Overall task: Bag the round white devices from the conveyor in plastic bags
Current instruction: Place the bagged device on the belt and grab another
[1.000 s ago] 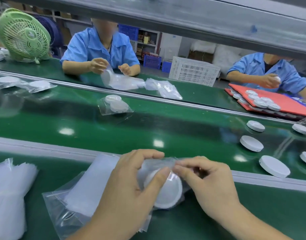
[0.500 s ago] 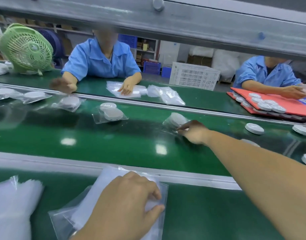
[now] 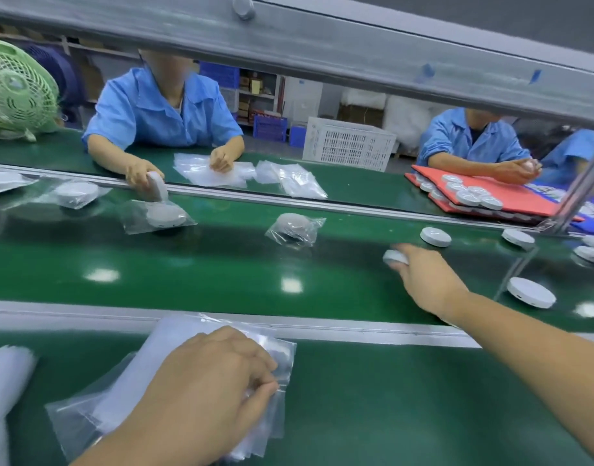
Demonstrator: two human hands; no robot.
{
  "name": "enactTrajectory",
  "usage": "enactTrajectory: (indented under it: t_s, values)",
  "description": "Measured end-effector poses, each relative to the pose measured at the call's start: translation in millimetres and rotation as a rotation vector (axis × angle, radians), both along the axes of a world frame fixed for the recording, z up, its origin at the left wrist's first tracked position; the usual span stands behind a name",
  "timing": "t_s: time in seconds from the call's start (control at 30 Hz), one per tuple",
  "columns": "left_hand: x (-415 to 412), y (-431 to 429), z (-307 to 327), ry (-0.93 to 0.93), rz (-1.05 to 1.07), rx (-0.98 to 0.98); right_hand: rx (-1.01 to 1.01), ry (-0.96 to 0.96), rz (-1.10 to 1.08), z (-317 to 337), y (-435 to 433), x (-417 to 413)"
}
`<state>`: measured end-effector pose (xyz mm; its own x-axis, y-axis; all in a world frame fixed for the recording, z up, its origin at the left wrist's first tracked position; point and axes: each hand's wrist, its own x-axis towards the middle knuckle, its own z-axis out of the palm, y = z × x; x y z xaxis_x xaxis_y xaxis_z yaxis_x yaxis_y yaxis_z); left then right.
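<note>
The right hand, stretched far ahead, grips a white device; the left hand, close in, pinches the bags beneath it.

Single head-worn wide-angle view, facing forward and down across the conveyor, near bench close below

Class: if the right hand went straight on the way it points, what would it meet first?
Probably the bagged device on the belt, ahead-left of the right hand, which grips a white device. Depth is unclear, so it might just pass beside it.
</note>
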<state>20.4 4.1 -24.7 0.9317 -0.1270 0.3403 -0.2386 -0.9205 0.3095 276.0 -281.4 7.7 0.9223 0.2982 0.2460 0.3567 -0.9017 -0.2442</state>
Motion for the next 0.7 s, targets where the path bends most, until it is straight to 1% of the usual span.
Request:
enactTrajectory:
  t_s: [0.07,0.1,0.17,0.23,0.3,0.4,0.5,0.53,0.57,0.63,0.7]
  values:
    - [-1,0,-1,0.004,0.032,-0.034,0.116,-0.098,0.234,-3,11,-42]
    - [-2,0,0,-0.004,0.061,-0.049,0.124,-0.167,0.363,-5,15,-65]
    - [-3,-1,2,-0.034,0.127,-0.127,0.064,-0.34,0.571,-11,21,-110]
    - [-2,-1,2,-0.05,0.172,-0.238,0.05,-0.487,0.716,-16,23,-145]
    - [-2,-2,2,-0.046,0.189,-0.382,0.13,-0.523,0.814,-19,27,-168]
    - [-3,-8,3,-0.001,0.113,-0.578,0.278,-0.516,0.879,-23,35,-182]
    - [-5,-15,10,0.082,-0.023,-0.754,0.461,-0.487,0.858,-24,46,-185]
    - [-5,-16,12,0.083,-0.048,-0.78,0.511,-0.478,0.846,-25,48,-185]
    - [-4,-16,12,0.066,-0.05,-0.789,0.54,-0.471,0.839,-27,50,-186]
    - [-2,-12,12,0.034,-0.029,-0.731,0.551,-0.47,0.831,-31,47,-185]
    - [-4,-7,12,0.1,-0.035,-0.6,0.537,-0.467,0.815,-34,37,-185]
